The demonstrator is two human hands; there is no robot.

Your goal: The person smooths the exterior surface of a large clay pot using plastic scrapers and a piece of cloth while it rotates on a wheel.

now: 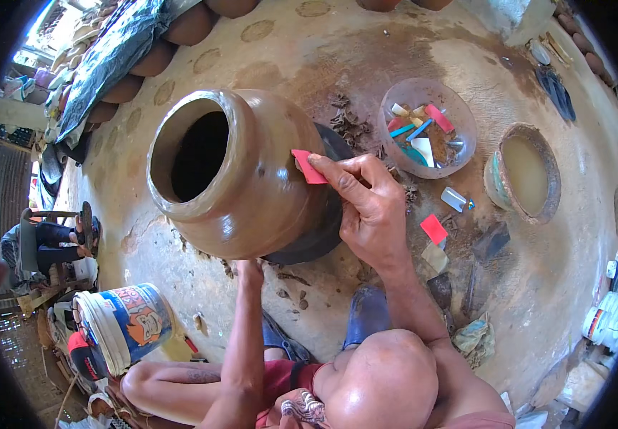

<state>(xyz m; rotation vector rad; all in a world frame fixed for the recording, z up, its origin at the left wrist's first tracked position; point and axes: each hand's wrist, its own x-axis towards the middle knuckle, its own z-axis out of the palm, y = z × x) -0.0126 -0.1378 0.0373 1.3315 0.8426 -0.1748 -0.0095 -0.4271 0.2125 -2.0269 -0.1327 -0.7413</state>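
A large wet brown clay pot (270, 136) lies tilted with its wide mouth toward the left, its base by a black rounded support (305, 247). My right hand (370, 196) pinches a small flat red scraper (310, 166) and holds it against the pot's shoulder, where the surface shines. My left hand (249, 268) reaches up to the pot's near underside; its fingers are hidden behind the pot, so their shape cannot be seen.
A clear tub (429, 171) of scrapers stands right of the pot, beside a bowl of murky water (527, 175). Another red piece (434, 229) and clay scraps (348, 121) lie on the floor. A white bucket (134, 322) stands at left; a seated person (44, 247) is beyond.
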